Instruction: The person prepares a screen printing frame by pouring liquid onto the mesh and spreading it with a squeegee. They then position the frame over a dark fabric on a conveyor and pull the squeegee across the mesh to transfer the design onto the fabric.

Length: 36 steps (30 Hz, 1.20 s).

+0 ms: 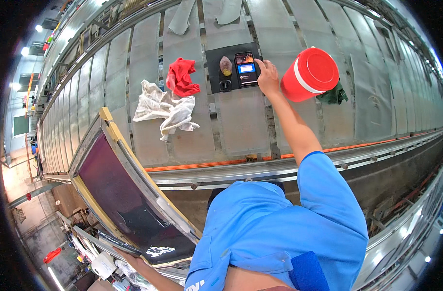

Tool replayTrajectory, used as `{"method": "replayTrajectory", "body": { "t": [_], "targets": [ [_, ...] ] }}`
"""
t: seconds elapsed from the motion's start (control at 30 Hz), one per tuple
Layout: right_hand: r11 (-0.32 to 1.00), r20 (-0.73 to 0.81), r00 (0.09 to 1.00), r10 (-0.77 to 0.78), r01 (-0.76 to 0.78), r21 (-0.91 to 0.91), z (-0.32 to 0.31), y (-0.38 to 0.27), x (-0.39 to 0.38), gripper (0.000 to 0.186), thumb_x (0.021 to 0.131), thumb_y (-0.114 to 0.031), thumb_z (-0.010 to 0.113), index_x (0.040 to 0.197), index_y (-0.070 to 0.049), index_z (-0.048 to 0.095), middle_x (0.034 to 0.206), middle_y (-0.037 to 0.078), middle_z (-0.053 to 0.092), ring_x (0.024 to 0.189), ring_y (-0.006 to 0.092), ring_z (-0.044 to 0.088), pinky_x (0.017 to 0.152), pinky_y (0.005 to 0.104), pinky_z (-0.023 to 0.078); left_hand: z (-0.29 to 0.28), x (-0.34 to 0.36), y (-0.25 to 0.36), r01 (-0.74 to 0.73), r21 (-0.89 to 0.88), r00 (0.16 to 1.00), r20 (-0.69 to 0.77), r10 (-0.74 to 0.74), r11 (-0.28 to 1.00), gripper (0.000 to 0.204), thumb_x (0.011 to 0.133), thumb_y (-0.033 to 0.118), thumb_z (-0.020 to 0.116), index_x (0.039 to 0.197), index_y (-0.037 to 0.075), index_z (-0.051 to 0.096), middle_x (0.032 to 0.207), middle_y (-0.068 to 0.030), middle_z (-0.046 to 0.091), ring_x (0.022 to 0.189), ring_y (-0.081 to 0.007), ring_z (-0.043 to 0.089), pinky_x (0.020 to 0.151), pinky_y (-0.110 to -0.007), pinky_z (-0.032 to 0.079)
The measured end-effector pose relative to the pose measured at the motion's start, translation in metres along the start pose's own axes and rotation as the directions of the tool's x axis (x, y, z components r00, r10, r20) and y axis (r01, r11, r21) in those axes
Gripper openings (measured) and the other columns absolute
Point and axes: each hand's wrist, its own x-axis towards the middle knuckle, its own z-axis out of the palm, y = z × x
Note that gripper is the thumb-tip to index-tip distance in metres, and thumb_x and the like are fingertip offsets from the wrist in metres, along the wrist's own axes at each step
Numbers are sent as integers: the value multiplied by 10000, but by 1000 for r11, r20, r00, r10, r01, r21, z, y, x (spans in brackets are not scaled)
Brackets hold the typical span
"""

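Observation:
My right hand (268,77) reaches over the long table, fingers stretched out at the right edge of a smartphone (246,69) with a lit screen. The phone lies on a dark sheet (215,53). Left of it are a small bag of brownish-yellow stuff (225,66) and a small black object (225,86). At the lower left, my left hand (130,258) is at the edge of a tilted screen printing frame (127,145) with dark purple mesh. A dark bar (118,243) lies beside that hand. Its fingers are partly hidden, but they appear closed on the frame.
A red drink cooler (299,77) with a white band stands right of my right hand, a dark green cloth (334,94) behind it. Red (182,77) and white (165,107) rags lie on the left. A metal rail (221,181) runs along the table's near edge.

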Motion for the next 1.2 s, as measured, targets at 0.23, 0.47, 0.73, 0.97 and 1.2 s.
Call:
{"method": "replayTrajectory", "body": {
  "t": [0.23,0.47,0.73,0.97,1.2],
  "targets": [
    [998,50,998,-48,50,-41,-8,4,-1,546,850,-1,518,1332,-239,615,1325,156,570,1242,359,529,1032,473,450,30,-9,15,-26,6,1000,-12,26,1000,875,960,694,497,1593,126,291,1624,-116,313,1461,-308,343,1206,-433,276],
    [991,108,993,-48,61,-117,-5,8,4,552,855,-8,521,1341,-253,613,1360,156,544,1244,357,526,1013,481,459,85,-32,45,-46,-10,998,48,46,999,901,938,709,524,1608,167,259,1650,-106,264,1469,-310,324,1211,-443,275],
    [994,30,999,40,-43,100,-4,6,10,516,858,13,489,1312,-192,624,1374,202,529,1250,394,522,1034,492,454,87,-21,44,-76,34,995,66,74,997,930,929,729,515,1599,129,279,1647,-120,272,1481,-312,297,1221,-453,241],
    [967,137,988,-65,29,253,-28,5,-37,584,830,119,469,1341,-133,594,1429,222,481,1326,406,476,1096,454,427,100,-41,49,-69,22,998,10,69,997,846,975,675,487,1591,124,307,1628,-113,313,1463,-310,331,1217,-446,245],
    [969,152,971,-182,151,195,-39,10,-62,568,824,144,481,1302,-124,635,1472,227,452,1377,415,439,1111,460,426,92,-33,44,-65,43,998,25,64,997,831,988,678,452,1587,120,311,1632,-130,297,1465,-316,328,1216,-454,250]
  ]
}}
